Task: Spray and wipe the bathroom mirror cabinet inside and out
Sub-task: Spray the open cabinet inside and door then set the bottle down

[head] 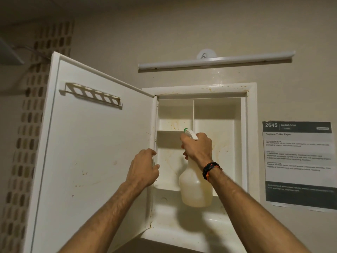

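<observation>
The white wall cabinet stands open, its door swung out to the left with the stained inner face toward me. My left hand grips the door's hinge-side edge, thumb curled round it. My right hand holds the neck of a translucent white spray bottle, raised in front of the cabinet's inside. The bottle's white head with a green nozzle points left at the small inner shelf. Brownish stains mark the back panel and the top frame. No cloth is in view.
A slotted holder is fixed high on the door's inner face. A tube lamp hangs above the cabinet. A printed sheet is stuck to the wall on the right. A patterned tile strip runs down the left.
</observation>
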